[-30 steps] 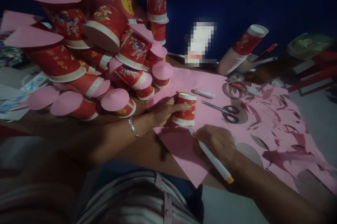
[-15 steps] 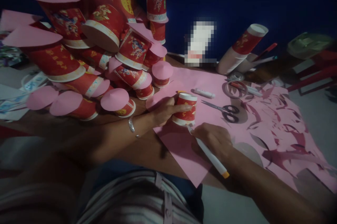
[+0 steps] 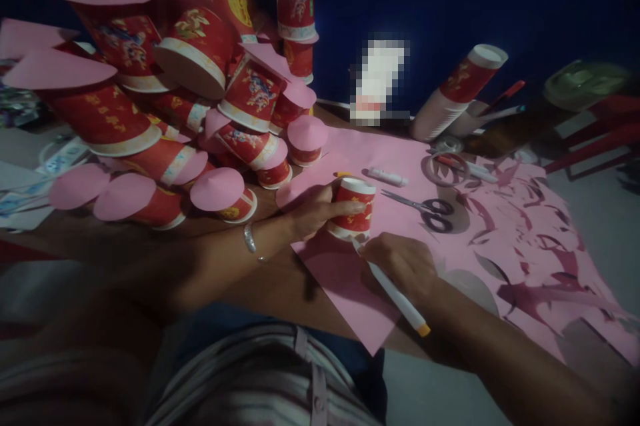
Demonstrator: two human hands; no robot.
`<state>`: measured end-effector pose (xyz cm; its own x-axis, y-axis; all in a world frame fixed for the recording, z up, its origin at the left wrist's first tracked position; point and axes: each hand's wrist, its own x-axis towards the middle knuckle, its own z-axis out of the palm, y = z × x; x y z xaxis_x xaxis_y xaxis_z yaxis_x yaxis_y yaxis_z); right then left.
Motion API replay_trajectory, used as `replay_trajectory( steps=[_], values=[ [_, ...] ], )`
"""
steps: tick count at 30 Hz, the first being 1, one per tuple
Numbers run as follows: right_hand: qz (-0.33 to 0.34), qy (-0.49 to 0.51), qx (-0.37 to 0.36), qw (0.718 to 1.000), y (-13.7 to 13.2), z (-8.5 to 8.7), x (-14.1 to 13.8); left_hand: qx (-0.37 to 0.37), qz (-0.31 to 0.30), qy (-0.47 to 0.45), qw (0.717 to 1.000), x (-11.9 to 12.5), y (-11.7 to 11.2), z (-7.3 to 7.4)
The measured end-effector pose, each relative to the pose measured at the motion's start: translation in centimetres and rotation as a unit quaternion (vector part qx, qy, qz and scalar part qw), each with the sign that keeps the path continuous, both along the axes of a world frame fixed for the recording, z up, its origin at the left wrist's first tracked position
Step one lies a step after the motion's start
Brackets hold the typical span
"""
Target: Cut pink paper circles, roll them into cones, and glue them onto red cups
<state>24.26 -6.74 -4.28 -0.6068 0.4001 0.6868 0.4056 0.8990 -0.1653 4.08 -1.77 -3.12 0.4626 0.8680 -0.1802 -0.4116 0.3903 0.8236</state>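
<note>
My left hand (image 3: 316, 211) is wrapped round a red patterned paper cup (image 3: 356, 205), its white rim facing up. In my right hand (image 3: 400, 263) is a white marker (image 3: 400, 298) with an orange end. The marker's tip meets the pale band at the cup's lower edge. Under both hands lies a sheet of pink paper (image 3: 345, 283). A small orange cap (image 3: 343, 174) rests just behind the cup. Right of the cup are black-handled scissors (image 3: 434, 213) and a white glue stick (image 3: 387, 177).
Several red cups with pink paper cones (image 3: 217, 189) crowd the left and back of the table. A roll of tape (image 3: 445, 169) and many pink paper scraps (image 3: 540, 246) lie to the right. A leaning stack of paper cups (image 3: 460, 89) stands at the back.
The marker and my right hand have shifted slightly left along the cup's lower band. My left hand keeps its hold on the cup.
</note>
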Motion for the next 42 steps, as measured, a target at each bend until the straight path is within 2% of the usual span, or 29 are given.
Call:
replay_trajectory(
  steps=[7, 9, 13, 16, 20, 23, 26, 31, 34, 42],
  values=[
    [0.023, 0.060, 0.013, 0.998, -0.1, 0.7, 0.1, -0.014, 0.005, -0.005, 1.000, 0.0, 0.1, -0.1],
    [0.010, 0.066, 0.016, 0.998, -0.1, 1.0, 0.0, -0.015, 0.000, -0.011, 1.000, -0.1, 0.2, -0.2],
    [0.011, 0.043, -0.022, 0.999, 0.1, 1.6, 0.0, -0.015, -0.005, -0.029, 0.999, -0.2, 0.3, -0.2],
    [0.048, 0.067, -0.037, 0.996, 0.2, 1.5, -0.1, -0.022, -0.014, -0.045, 0.999, -0.2, 0.4, -0.3],
    [0.064, 0.078, -0.050, 0.994, 0.2, 1.1, -0.1, -0.021, 0.015, -0.069, 0.997, -0.2, 0.7, -0.5],
    [0.074, 0.077, -0.055, 0.993, 0.2, 1.0, -0.1, -0.014, -0.004, -0.076, 0.997, -0.1, 0.7, -0.5],
    [0.084, 0.076, -0.057, 0.992, 0.1, 1.0, -0.2, -0.010, -0.021, -0.053, 0.998, 0.1, 0.5, -0.2],
    [0.102, 0.071, -0.045, 0.991, 0.2, 1.3, -0.5, -0.009, -0.007, 0.010, 1.000, 0.2, 0.1, 0.6],
    [0.089, 0.069, -0.039, 0.993, 0.2, 1.6, -0.4, -0.016, -0.001, 0.011, 1.000, 0.1, 0.1, 0.5],
    [-0.014, 0.066, -0.008, 0.998, -0.1, 1.1, 0.3, -0.025, 0.003, -0.019, 1.000, 0.0, 0.5, -0.3]
  ],
)
